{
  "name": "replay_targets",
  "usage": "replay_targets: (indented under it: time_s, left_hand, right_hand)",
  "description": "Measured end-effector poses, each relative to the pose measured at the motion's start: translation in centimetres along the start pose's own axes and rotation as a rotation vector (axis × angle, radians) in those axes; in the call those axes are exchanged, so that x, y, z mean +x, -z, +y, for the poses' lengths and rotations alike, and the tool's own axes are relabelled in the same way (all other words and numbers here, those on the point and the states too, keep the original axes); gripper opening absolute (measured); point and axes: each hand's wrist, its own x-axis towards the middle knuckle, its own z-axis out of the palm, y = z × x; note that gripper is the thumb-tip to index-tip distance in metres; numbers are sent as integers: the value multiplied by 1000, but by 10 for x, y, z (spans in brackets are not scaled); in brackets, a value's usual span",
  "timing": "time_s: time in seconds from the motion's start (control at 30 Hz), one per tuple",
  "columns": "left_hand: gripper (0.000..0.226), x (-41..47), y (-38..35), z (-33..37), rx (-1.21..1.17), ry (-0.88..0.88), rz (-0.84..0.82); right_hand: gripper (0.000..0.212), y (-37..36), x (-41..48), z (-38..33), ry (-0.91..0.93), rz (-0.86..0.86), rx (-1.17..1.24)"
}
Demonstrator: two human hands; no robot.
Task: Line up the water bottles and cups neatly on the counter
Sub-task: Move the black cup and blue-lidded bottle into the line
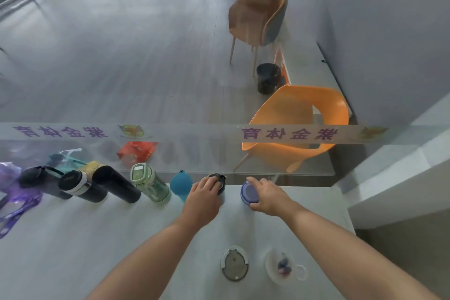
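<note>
Along the far edge of the white counter (97,238) stands a row of bottles: a black handled bottle (41,181), a black bottle with a silver band (81,186), a tall black bottle (115,186), a green clear bottle (149,182) and a teal bottle (180,184). My left hand (203,198) grips the top of a dark bottle (220,181) just right of the teal one. My right hand (264,193) holds a blue-lidded bottle (249,192) further right. Near me stand a clear cup with a grey lid (234,263) and a clear handled mug (283,266).
A glass pane with a printed strip (170,133) rises right behind the bottle row. Purple bags and a lanyard (14,200) lie at the counter's left end. Beyond the glass are an orange chair (299,114), a brown chair (258,14) and a black bin (267,78).
</note>
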Motion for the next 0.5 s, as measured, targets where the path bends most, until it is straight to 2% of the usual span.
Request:
replay_targets:
  time_s: [0.5]
  left_hand:
    - [59, -5, -6, 6, 30, 67, -34]
  right_hand:
    - [88, 3, 18, 8, 0, -28, 69]
